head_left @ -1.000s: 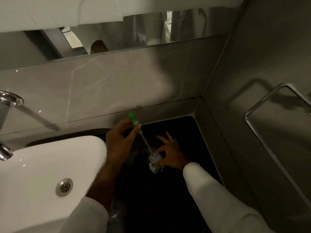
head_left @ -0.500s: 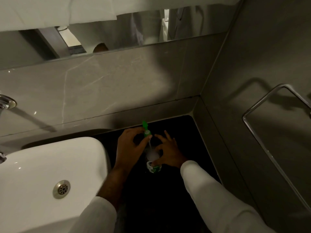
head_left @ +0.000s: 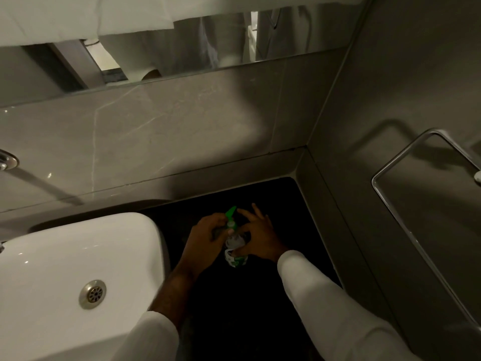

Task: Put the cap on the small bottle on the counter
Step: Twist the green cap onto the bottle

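A small clear bottle (head_left: 235, 257) with a green and white label stands on the black counter (head_left: 263, 313), near the back right corner. My right hand (head_left: 260, 237) grips its upper part with thumb and fingers, the other fingers spread. My left hand (head_left: 205, 238) pinches the green pump cap (head_left: 230, 216), which sits right on top of the bottle's neck; its green nozzle points up and to the right. The neck and the cap's tube are hidden behind my fingers.
A white basin (head_left: 78, 277) with a metal drain (head_left: 93, 294) lies left of the bottle. A chrome tap (head_left: 6, 158) is at the left edge. Grey tiled walls close the corner, and a chrome towel rail (head_left: 406, 222) hangs on the right wall.
My left hand has brought the green cap down and rightward; its long tube has gone into the bottle and the cap now rests at the neck. My right hand stayed on the bottle.
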### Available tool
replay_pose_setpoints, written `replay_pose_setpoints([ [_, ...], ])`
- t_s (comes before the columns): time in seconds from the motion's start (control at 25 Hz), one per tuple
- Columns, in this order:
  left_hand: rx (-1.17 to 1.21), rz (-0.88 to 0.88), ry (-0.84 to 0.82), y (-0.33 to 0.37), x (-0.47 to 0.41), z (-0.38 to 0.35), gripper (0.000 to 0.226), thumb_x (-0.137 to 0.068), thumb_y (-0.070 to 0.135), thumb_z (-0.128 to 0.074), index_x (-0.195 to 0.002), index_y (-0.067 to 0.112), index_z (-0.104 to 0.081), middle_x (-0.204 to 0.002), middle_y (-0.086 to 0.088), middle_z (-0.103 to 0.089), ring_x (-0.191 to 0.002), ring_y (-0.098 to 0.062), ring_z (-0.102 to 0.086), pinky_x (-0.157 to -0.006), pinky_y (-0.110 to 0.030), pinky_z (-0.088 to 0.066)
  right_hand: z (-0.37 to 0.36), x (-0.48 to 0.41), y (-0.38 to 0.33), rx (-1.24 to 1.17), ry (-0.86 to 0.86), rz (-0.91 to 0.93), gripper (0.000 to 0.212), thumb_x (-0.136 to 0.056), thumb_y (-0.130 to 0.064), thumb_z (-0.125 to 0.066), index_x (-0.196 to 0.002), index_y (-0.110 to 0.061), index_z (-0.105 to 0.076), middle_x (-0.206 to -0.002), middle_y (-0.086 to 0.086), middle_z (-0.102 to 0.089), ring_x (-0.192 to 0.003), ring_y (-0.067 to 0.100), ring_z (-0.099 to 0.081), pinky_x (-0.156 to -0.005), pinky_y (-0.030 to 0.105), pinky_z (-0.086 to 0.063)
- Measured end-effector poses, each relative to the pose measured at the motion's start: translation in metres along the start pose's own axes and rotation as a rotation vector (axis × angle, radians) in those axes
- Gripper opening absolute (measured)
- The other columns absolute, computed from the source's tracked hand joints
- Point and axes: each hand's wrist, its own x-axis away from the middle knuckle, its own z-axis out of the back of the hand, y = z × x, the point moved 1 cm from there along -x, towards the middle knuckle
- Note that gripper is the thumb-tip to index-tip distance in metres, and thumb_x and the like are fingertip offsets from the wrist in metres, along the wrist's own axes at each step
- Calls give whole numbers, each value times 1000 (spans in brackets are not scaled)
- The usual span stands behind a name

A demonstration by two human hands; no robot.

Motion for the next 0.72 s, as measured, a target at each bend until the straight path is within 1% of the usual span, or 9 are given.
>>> replay_pose_setpoints([
  [0.12, -5, 37, -137, -8, 8, 0, 42, -87, 10, -71, -103, 47, -61, -120, -3, -65, -106, -12, -66, -95, -36, -55, -5, -3, 3, -7, 8, -40, 43, -46, -71, -81, -80, -50, -66, -168, -10, -17, -156, 36, 1, -121, 67, -7],
  [0.2, 50, 33, -152, -11, 12, -4, 40, -87, 16, -69, -109, 49, -63, -125, -2, -63, -114, -18, -64, -98, -35, -53, -12, -8, 10, 22, 35, -45, 78, -36, -82, -76, -106, -51, -65, -169, -11, -15, -156, 39, -2, -120, 68, -11],
  [0.28, 39, 9, -102, -10, 12, -10, 32, -81, 27, -77, -112, 33, -68, -121, 4, -60, -112, -12, -63, -93, -24, -51, -19, -13, 15, 19, 65, -58, 104, -34, -84, -74, -126, -38, -59, -169, -10, -14, -156, 40, -4, -121, 67, -14],
  [0.32, -13, 6, -64, -8, 12, -12, 33, -77, 33, -81, -108, 27, -70, -114, 7, -61, -104, -6, -63, -88, -21, -52, -19, -12, 12, 19, 72, -77, 106, -36, -81, -74, -129, -34, -58, -169, -9, -14, -156, 40, -5, -121, 66, -15],
  [0.4, -102, 37, 7, -7, 9, -13, 32, -75, 37, -83, -102, 26, -70, -101, 9, -67, -93, -7, -65, -83, -31, -56, -22, -12, 12, 20, 71, -97, 105, -37, -78, -74, -131, -34, -58, -169, -8, -17, -156, 39, -6, -122, 64, -17],
  [0.48, -31, 66, 1, -11, 11, -12, 34, -80, 24, -78, -109, 32, -65, -107, 7, -70, -100, -13, -68, -88, -40, -57, -20, -11, 13, 6, 69, -115, 113, -33, -79, -74, -136, -35, -56, -169, -8, -18, -156, 38, -8, -122, 62, -20],
  [0.6, 165, 105, -121, -9, 20, -15, 69, -85, 12, -76, -140, 38, -42, -133, 11, -59, -121, -5, -59, -98, -22, -51, -14, -6, 12, -51, 84, -159, 114, -32, -75, -75, -136, -34, -56, -169, -4, -15, -156, 35, -10, -122, 61, -24],
  [0.64, 191, 121, -110, -6, 23, -17, 75, -82, 16, -80, -142, 35, -39, -133, 15, -56, -120, 1, -58, -96, -15, -49, -13, -4, 12, -77, 84, -169, 113, -32, -72, -75, -137, -35, -55, -170, -3, -12, -155, 36, -11, -122, 60, -25],
  [0.72, 145, 129, 13, -3, 23, -21, 71, -75, 22, -86, -132, 36, -45, -118, 17, -63, -109, 3, -63, -87, -12, -51, -13, -2, 8, -79, 76, -136, 107, -33, -71, -73, -132, -35, -60, -169, -4, -14, -155, 36, -11, -121, 59, -26],
])
